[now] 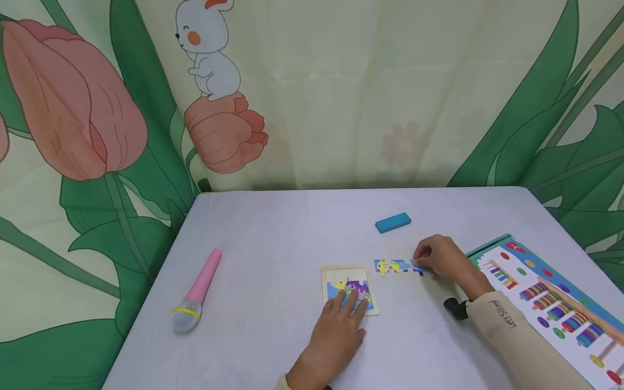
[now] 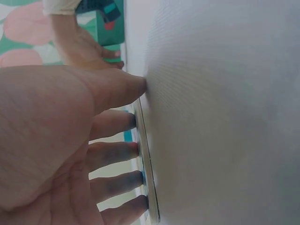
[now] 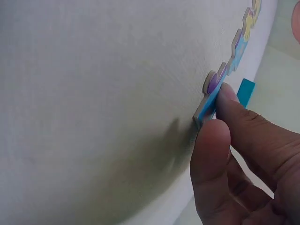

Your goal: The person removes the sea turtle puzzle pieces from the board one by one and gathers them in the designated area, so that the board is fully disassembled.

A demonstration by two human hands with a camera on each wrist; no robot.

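A small wooden puzzle tray (image 1: 325, 292) lies on the table, its lower part filled with blue, purple and yellow pieces. My left hand (image 1: 336, 336) rests on it with fingers spread, and in the left wrist view the fingertips (image 2: 127, 120) touch its surface near the edge. To the right, loose puzzle pieces (image 1: 391, 266) lie in a row. At the row's right end, my right hand (image 1: 443, 260) pinches a blue-and-purple puzzle piece (image 3: 212, 96) between thumb and finger. That piece sits at the table surface, close to its neighbour.
A blue block (image 1: 392, 222) lies behind the loose pieces. On the left is a pink toy microphone (image 1: 200, 290). A large colourful board (image 1: 551, 303) lies under and beside the right forearm. A printed curtain (image 1: 341, 97) hangs behind the white table (image 1: 263, 233).
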